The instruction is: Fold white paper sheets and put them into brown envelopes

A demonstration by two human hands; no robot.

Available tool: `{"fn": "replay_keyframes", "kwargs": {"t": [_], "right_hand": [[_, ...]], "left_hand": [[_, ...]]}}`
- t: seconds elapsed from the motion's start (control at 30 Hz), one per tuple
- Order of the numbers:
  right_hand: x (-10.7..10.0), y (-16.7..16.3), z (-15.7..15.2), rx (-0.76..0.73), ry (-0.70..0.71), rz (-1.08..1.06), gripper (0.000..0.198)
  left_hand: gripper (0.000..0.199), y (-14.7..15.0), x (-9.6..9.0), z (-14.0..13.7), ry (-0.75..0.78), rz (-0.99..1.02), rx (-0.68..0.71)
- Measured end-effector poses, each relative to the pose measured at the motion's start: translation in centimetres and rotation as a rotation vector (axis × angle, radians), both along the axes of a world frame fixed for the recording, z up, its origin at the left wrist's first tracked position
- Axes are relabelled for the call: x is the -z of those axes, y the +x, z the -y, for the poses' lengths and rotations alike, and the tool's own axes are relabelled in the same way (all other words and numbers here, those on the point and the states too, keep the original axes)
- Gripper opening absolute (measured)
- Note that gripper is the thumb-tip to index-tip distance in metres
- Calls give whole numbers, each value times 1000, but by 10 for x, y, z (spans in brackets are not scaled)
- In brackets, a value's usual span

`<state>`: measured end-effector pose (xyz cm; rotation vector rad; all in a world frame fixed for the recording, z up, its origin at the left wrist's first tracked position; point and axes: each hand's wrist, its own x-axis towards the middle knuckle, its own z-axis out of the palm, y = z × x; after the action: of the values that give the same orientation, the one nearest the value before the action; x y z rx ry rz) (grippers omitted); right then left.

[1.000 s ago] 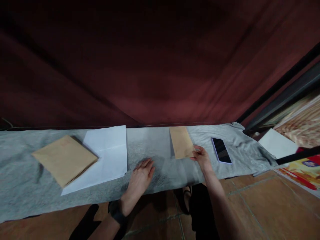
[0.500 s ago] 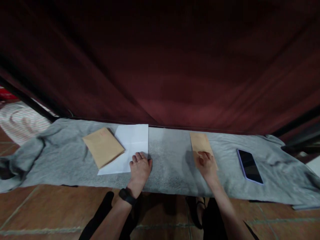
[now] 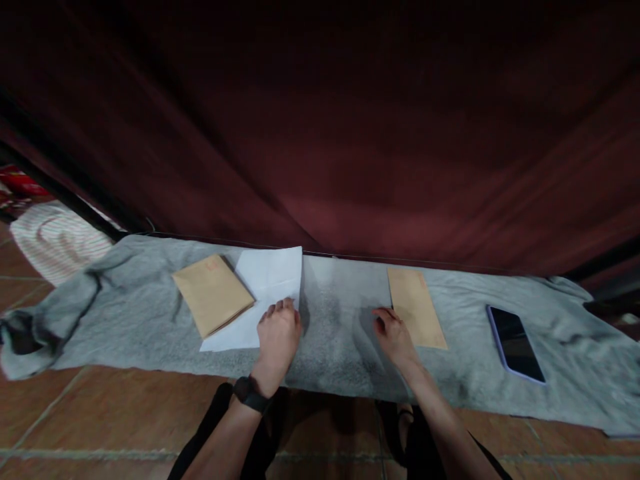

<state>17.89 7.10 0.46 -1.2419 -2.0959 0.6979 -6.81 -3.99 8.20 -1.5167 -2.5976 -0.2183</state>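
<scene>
A white sheet of paper (image 3: pixel 273 273) lies on the grey cloth, its right edge a little raised above its shadow. My left hand (image 3: pixel 280 328), with a dark watch at the wrist, has its fingers bent and closed on that edge. Partly covering the sheet's left side is a stack of brown envelopes (image 3: pixel 213 293). My right hand (image 3: pixel 393 333) hovers just left of a single brown envelope (image 3: pixel 420 310), its fingers loosely curled and holding nothing.
A phone (image 3: pixel 516 343) with a purple case lies at the right on the grey cloth (image 3: pixel 340 333). Behind the bench hangs a dark red curtain (image 3: pixel 350 167). Striped fabric (image 3: pixel 60 240) is at the far left, and tiled floor (image 3: pixel 100 413) shows below.
My right hand has come off the single envelope and shifted left. My left hand's fingers have curled, and the paper's right edge has lifted slightly. The view has shifted a little.
</scene>
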Motion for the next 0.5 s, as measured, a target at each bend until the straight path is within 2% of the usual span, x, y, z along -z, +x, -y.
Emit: {"fn": "replay_keyframes", "kwargs": {"t": [0.07,0.13,0.2,0.27,0.3,0.37,0.5], "right_hand": [[-3,-7,2,-8,-126,-142,31],[-5,-14,5,12,-312,-307,36],[-7,-20,7,31,-544,-460,47],[-6,-23,8,60,-707,-579,54],[-4,-24,8,77,-730,-621,53],[-1,-24,5,116,-678,-661,48],[6,-18,-4,127,-622,-645,45]], "left_hand": [[24,19,-3,2,61,-49,103],[26,48,0,7,89,-51,293],[27,80,9,11,78,-12,459],[24,109,21,16,48,38,547],[23,120,26,17,28,64,574],[25,136,32,18,9,111,609],[13,136,26,16,35,294,630]]}}
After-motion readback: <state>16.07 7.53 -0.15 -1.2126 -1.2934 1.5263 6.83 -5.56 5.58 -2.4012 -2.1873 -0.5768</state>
